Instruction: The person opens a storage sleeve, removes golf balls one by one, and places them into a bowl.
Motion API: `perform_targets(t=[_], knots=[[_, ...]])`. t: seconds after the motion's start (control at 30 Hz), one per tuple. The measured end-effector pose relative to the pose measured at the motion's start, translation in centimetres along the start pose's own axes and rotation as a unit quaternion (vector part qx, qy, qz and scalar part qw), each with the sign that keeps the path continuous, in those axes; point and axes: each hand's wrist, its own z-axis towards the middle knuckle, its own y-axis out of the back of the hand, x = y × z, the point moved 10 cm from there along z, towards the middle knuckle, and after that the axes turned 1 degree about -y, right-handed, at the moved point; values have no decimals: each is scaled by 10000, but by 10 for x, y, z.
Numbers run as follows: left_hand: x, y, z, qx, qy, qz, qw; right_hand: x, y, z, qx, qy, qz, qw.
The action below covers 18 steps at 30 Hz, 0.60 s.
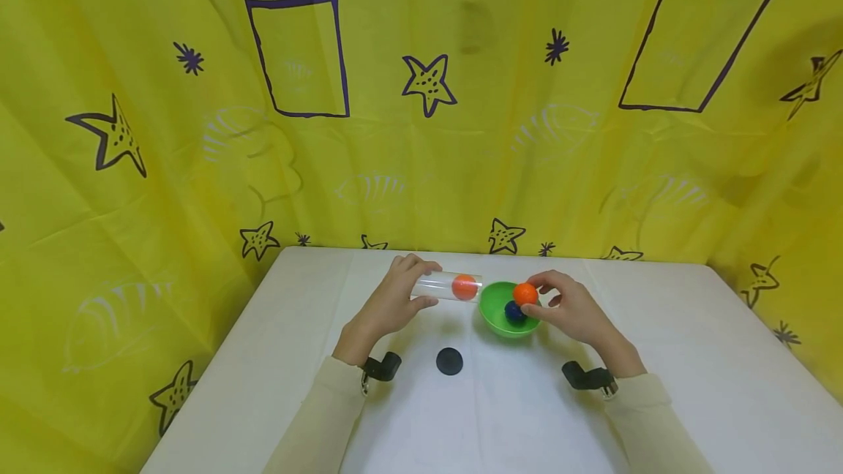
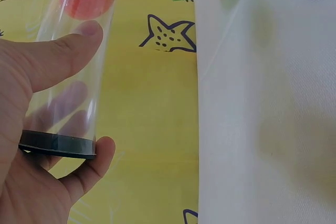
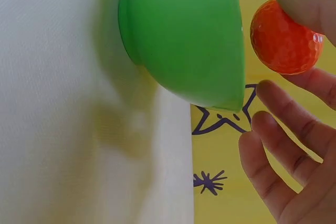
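My left hand [image 1: 393, 293] grips a clear plastic tube [image 2: 79, 98] lying nearly sideways, its open end toward the bowl. A black cap [image 2: 58, 144] closes the tube's other end. Inside, near the open end, sits a reddish-orange ball [image 1: 465, 287]. Between thumb and finger, my right hand [image 1: 571, 311] pinches an orange golf ball [image 3: 286, 36] just above the rim of a green bowl [image 3: 184, 35]. Its other fingers are spread. A dark blue ball [image 1: 514, 311] rests in the bowl, partly covered by the orange one in the head view.
A round black lid [image 1: 450, 361] lies on the white table [image 1: 421, 423], in front of the tube and bowl. Behind the table's far edge hangs a yellow curtain [image 1: 421, 159] with drawn stars and frames. Both wrists wear black camera mounts [image 1: 582, 376].
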Motion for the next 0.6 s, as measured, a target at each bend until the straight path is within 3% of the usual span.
perform_targets(t=[0.23, 0.6], knots=[[-1, -1, 0, 24, -24, 11, 10000, 8, -8, 1, 5, 282, -79, 9996], [0, -2, 0, 36, 15, 38, 10000, 11, -21, 1, 39, 135, -24, 9999]])
